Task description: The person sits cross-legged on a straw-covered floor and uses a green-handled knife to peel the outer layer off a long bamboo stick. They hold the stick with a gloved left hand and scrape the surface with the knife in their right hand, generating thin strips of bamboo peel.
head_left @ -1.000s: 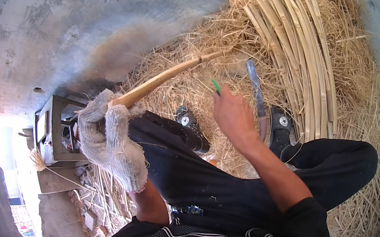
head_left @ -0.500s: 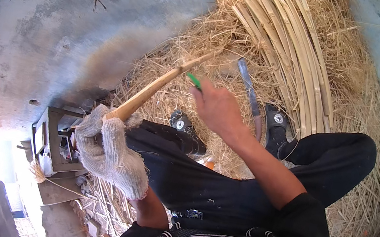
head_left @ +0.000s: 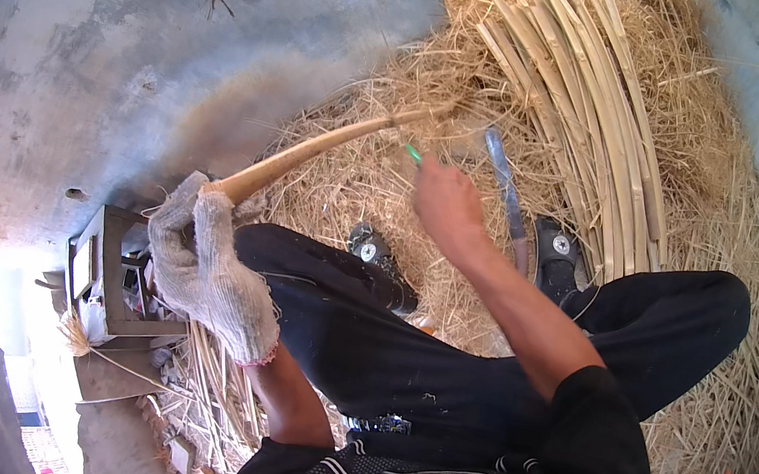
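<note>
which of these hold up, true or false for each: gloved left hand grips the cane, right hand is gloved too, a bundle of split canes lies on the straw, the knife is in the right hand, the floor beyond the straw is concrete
1. The gloved left hand grips the cane: true.
2. The right hand is gloved too: false, it is bare; something small and green shows at its fingertips.
3. A bundle of split canes lies on the straw: true.
4. The knife is in the right hand: false, it lies on the straw just beside that hand.
5. The floor beyond the straw is concrete: true, grey and stained.
</note>
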Available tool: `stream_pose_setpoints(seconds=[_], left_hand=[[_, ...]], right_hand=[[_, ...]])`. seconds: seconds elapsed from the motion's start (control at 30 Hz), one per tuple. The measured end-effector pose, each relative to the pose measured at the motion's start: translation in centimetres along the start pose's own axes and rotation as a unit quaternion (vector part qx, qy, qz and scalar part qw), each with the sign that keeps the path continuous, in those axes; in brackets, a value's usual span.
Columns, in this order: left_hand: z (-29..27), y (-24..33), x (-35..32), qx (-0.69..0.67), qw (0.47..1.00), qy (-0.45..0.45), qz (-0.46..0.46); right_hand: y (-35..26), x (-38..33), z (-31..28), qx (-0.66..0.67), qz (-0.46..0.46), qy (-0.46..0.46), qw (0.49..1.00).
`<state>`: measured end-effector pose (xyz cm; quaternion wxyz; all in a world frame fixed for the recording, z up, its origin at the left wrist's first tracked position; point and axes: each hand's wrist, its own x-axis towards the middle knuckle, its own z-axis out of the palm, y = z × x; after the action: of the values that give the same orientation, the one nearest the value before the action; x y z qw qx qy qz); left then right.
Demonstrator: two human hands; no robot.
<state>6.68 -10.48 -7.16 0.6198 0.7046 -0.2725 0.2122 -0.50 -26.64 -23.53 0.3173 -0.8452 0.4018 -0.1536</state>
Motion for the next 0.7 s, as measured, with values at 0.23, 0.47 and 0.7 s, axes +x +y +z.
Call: stream_pose_setpoints(seconds=[0.23,0.47,0.7], left_hand=[[-0.8,-1.0,-1.1,-0.055,0.998,0.0,0.023],[-0.2,-0.9,-0.9,-0.109,0.993,-0.035,0.034],[0.0,-0.8,-0.7,-0.097,0.994,-0.032,0.034]], right_hand=[[-4.7,-3.4,-4.6,0.136,-0.139,-0.04,0.98],[0.7,-0.6,-0.1,0.069,-0.077,0.055,0.993],[-0.3,0.1,0.2,0.032,-0.095,0.102,0.99]])
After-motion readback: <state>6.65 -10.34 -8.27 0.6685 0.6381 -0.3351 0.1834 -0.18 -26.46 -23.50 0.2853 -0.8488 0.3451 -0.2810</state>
